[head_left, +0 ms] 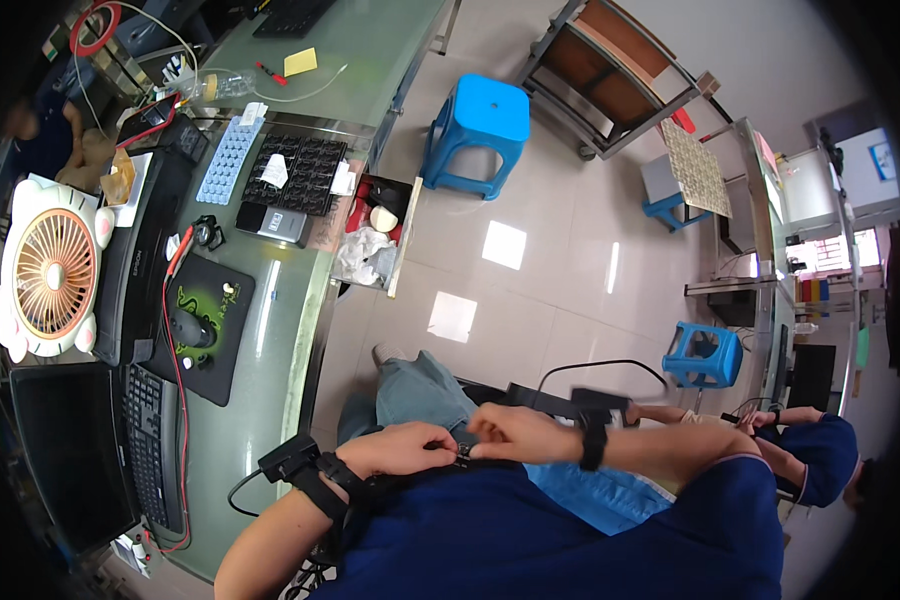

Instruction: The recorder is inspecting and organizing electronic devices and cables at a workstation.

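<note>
My left hand (pixel 398 449) and my right hand (pixel 530 433) meet in front of my waist, fingertips close together. Between them sits a small dark piece (pixel 464 451), too small and too covered by fingers to name. The left thumb and fingers are pinched at its left side. On the other side the right fingers are curled in, slightly blurred by motion. Each wrist carries a black strap with a boxy device: the left device (pixel 290 458) trails a cable, and the right device (pixel 598 402) sits on the back of the wrist.
Along the left, a glass-topped desk holds a keyboard (pixel 153 445), a mouse (pixel 192 327), a fan (pixel 55 275) and black trays (pixel 295 172). An open drawer (pixel 375 235) juts out. Blue stools (pixel 485 115) stand on the tiled floor. Another person (pixel 815 450) sits at the right.
</note>
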Demonstrator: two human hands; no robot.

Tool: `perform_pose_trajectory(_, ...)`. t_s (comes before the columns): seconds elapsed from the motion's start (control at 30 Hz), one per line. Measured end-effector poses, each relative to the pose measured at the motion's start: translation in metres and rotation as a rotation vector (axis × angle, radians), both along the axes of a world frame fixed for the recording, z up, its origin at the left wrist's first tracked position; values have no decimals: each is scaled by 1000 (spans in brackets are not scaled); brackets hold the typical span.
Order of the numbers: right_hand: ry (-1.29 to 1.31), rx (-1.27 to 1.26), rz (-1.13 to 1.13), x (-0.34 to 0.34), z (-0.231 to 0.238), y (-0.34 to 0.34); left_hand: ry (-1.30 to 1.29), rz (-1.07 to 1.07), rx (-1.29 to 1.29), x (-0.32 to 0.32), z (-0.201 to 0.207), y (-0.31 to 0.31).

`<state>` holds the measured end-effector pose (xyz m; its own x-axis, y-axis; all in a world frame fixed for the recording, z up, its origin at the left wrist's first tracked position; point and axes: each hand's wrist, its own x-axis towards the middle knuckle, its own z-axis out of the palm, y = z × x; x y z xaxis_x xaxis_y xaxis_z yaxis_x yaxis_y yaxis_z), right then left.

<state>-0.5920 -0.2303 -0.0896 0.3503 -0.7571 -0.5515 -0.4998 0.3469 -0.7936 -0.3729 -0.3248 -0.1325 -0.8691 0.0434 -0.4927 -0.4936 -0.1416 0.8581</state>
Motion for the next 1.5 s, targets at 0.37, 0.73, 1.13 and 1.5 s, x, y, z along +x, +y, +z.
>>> perform_pose_trajectory(0.37, -33, -172, -271, 18, 12, 35, -135, 123, 176, -8, 4, -6)
perform_pose_trajectory(0.73, 141, -137, -237, 25, 15, 25, -69, 168, 168, -8, 4, -7)
perform_pose_trajectory(1.13, 337, -447, 0, 33, 30, 16, -20, -165, -163, -16, 20, -24)
perform_pose_trajectory(1.5, -266, 501, -99, 8, -19, -28, 14, 7, -18, -6, 2, -31)
